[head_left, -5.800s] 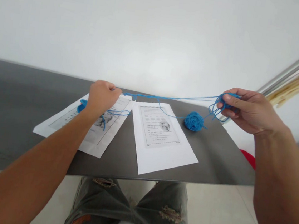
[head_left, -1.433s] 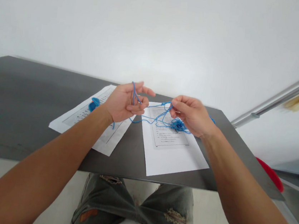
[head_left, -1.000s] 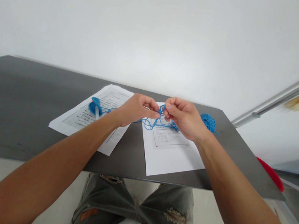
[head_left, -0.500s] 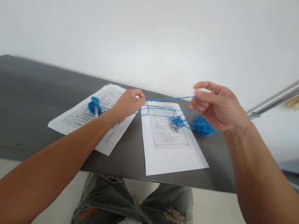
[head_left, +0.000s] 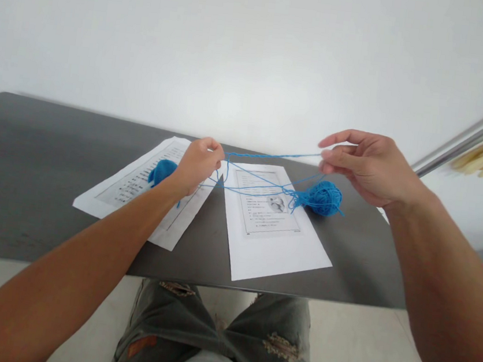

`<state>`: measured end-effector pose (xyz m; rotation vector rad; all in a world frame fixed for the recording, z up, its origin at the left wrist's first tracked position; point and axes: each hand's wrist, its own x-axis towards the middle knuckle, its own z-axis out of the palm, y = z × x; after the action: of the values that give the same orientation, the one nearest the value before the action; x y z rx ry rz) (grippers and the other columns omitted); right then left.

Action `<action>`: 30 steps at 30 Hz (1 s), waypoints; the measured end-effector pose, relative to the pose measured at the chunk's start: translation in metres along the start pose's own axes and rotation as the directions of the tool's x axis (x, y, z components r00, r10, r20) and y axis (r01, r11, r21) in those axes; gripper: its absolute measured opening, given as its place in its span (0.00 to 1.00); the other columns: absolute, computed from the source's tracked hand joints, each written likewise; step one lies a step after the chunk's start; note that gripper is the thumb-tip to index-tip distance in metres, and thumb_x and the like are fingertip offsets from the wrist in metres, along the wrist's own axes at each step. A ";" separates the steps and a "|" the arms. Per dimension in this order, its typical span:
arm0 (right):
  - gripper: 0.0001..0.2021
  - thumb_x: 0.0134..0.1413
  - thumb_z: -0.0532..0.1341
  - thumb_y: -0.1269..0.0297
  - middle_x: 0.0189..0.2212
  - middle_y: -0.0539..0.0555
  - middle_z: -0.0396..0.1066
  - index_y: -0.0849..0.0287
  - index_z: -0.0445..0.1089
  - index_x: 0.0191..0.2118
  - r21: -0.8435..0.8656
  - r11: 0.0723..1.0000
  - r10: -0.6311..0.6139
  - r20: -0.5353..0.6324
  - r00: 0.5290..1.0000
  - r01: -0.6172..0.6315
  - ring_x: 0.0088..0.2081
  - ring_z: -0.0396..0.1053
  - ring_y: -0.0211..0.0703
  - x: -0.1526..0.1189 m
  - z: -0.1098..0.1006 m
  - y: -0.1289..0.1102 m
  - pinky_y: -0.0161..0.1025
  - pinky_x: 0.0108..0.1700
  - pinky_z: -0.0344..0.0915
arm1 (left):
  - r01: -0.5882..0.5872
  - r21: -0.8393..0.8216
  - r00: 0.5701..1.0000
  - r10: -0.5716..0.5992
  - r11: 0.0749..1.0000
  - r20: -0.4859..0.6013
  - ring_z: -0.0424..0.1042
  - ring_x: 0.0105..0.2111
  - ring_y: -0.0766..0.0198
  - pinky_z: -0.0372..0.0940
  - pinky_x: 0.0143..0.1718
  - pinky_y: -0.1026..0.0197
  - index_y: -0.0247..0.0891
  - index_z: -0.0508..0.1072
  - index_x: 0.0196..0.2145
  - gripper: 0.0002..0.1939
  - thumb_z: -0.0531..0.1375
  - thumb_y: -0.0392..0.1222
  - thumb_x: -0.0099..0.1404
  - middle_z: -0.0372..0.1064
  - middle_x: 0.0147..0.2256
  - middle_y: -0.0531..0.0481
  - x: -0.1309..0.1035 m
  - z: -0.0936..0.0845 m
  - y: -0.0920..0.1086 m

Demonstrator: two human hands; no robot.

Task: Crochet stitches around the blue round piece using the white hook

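Blue yarn (head_left: pixel 270 156) runs stretched between my two hands, above the table. My left hand (head_left: pixel 202 164) pinches one end of the span, its fingers closed. At the other end, my right hand (head_left: pixel 363 163) grips the yarn between thumb and fingers, the index finger raised. Looser strands droop below the taut span and lead to a small tangle beside a blue yarn ball (head_left: pixel 325 198), which rests on the table under my right hand. Another blue item (head_left: pixel 163 172), partly hidden by my left forearm, lies on the left sheet; its kind is unclear.
Two printed paper sheets lie on the dark table (head_left: pixel 41 181), the left sheet (head_left: pixel 119 181) turned at an angle and the right sheet (head_left: pixel 276 260) nearer the middle. Behind the table stands a white wall. A metal rail (head_left: pixel 468 137) slants at the right, with something yellowish beside it.
My right hand has moved right and my left hand slightly left, so the yarn span is longer. The small tangle has shifted right, against the ball.
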<state>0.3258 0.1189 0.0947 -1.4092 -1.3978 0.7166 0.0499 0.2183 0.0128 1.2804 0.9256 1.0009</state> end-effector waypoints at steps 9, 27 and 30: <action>0.05 0.56 0.71 0.67 0.24 0.50 0.76 0.57 0.75 0.35 -0.011 0.995 -0.105 -0.103 0.989 0.104 0.26 0.73 0.38 0.009 -0.010 0.009 0.41 0.32 0.71 | -0.254 0.712 0.952 0.301 0.655 0.063 0.79 0.43 0.52 0.72 0.42 0.52 0.41 0.70 0.55 0.30 0.69 0.47 0.55 0.73 0.57 0.41 -0.025 -0.039 0.056; 0.10 0.59 0.66 0.60 0.33 0.56 0.81 0.57 0.72 0.45 -0.142 0.980 -0.146 -0.030 0.989 0.140 0.34 0.78 0.47 -0.001 -0.008 0.050 0.48 0.42 0.75 | -0.162 0.985 0.963 0.226 0.061 0.145 0.73 0.36 0.54 0.68 0.43 0.54 0.41 0.70 0.26 0.09 0.59 0.43 0.64 0.75 0.33 0.45 -0.018 -0.106 0.014; 0.26 0.57 0.68 0.51 0.51 0.63 0.80 0.56 0.70 0.58 -0.513 0.817 -0.153 0.248 0.957 0.263 0.50 0.79 0.58 -0.007 -0.008 0.081 0.57 0.52 0.73 | -0.073 0.995 0.924 0.379 0.062 0.044 0.73 0.44 0.52 0.68 0.51 0.48 0.34 0.74 0.38 0.11 0.57 0.44 0.69 0.76 0.45 0.40 -0.025 -0.118 0.052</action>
<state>0.3628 0.1219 0.0221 -1.6030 -1.9888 0.3229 -0.0736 0.2321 0.0556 2.6191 1.8070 0.6542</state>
